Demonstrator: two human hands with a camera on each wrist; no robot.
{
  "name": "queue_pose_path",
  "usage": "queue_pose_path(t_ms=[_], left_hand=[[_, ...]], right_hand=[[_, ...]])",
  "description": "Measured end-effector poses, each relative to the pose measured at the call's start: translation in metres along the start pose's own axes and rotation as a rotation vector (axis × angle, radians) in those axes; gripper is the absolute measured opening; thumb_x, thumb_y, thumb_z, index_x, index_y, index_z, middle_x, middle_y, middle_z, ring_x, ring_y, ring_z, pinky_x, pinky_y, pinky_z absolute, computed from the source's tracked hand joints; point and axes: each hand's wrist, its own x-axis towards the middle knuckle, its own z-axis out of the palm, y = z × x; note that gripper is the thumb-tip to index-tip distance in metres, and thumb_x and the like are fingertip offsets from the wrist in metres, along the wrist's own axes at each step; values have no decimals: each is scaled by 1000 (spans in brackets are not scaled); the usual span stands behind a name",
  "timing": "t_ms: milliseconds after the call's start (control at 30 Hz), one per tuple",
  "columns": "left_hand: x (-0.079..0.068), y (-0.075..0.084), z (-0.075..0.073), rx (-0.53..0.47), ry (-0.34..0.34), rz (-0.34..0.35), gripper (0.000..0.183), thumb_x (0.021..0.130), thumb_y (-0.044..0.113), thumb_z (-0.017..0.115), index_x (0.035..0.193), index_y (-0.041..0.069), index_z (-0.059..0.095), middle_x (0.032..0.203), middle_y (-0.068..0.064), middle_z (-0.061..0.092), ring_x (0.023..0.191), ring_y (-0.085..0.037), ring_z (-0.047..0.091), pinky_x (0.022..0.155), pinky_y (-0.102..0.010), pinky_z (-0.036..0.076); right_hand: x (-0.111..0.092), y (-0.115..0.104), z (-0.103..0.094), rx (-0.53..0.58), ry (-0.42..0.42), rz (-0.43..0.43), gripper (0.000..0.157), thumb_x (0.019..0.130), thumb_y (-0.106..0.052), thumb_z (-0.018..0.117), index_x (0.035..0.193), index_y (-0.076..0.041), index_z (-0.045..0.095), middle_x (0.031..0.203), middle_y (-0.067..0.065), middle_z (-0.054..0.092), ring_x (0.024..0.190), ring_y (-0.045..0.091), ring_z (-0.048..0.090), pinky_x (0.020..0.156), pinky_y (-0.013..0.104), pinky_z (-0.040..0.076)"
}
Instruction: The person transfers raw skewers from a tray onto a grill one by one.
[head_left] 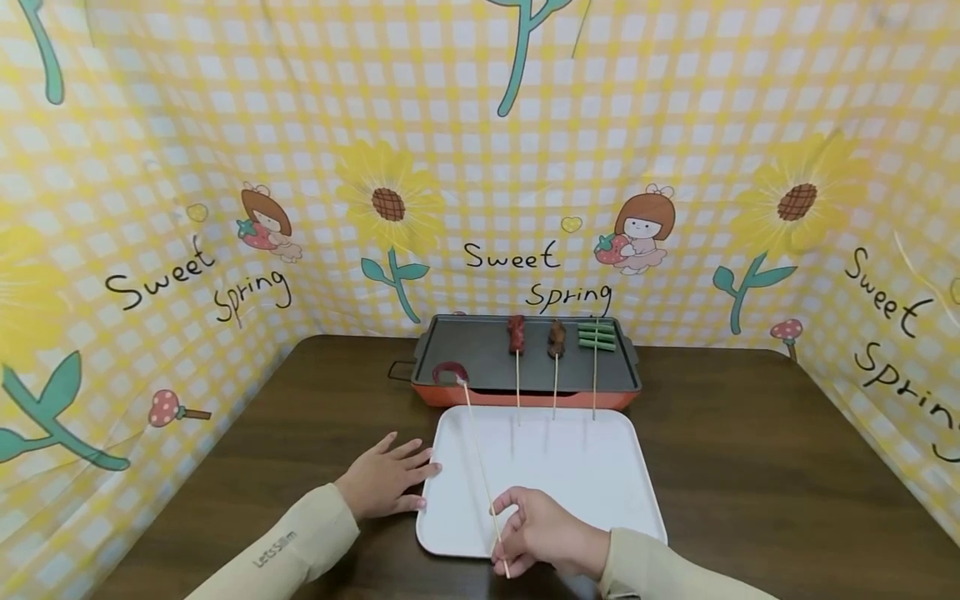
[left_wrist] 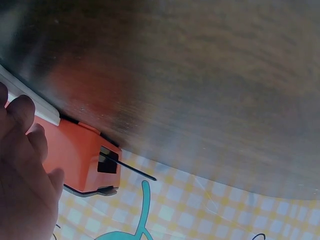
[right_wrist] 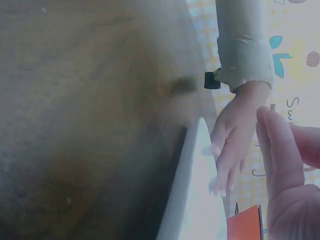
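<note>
My right hand (head_left: 543,529) pinches the lower end of a thin wooden skewer (head_left: 477,437) over the white tray (head_left: 592,492). At the skewer's far end, a curved dark-red piece (head_left: 448,368) is over the left front of the griddle (head_left: 480,337). My left hand (head_left: 386,479) lies with fingers spread at the tray's left edge, its fingertips touching the rim. In the right wrist view, fingers of the right hand (right_wrist: 287,170) show, but the skewer is hardly visible.
Three skewers lie on the griddle, with red meat (head_left: 517,335), brown pieces (head_left: 556,340) and green vegetable pieces (head_left: 596,337); their sticks reach over the tray. A wire handle (head_left: 400,369) juts from the griddle's left side. A checked cloth (head_left: 465,208) hangs behind the brown table (head_left: 300,417).
</note>
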Motion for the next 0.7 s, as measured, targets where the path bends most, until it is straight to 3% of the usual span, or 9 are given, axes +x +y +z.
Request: queue_pose_path(t_ms=[700], left_hand=[[0, 0, 2, -33, -22, -35, 55, 95, 54, 44, 141, 25, 51, 144, 0, 48, 134, -27, 40, 107, -53, 28]], right_hand=[[30, -16, -24, 13, 115, -69, 38, 82, 16, 55, 117, 11, 40, 68, 7, 64, 60, 13, 64, 55, 24, 53]])
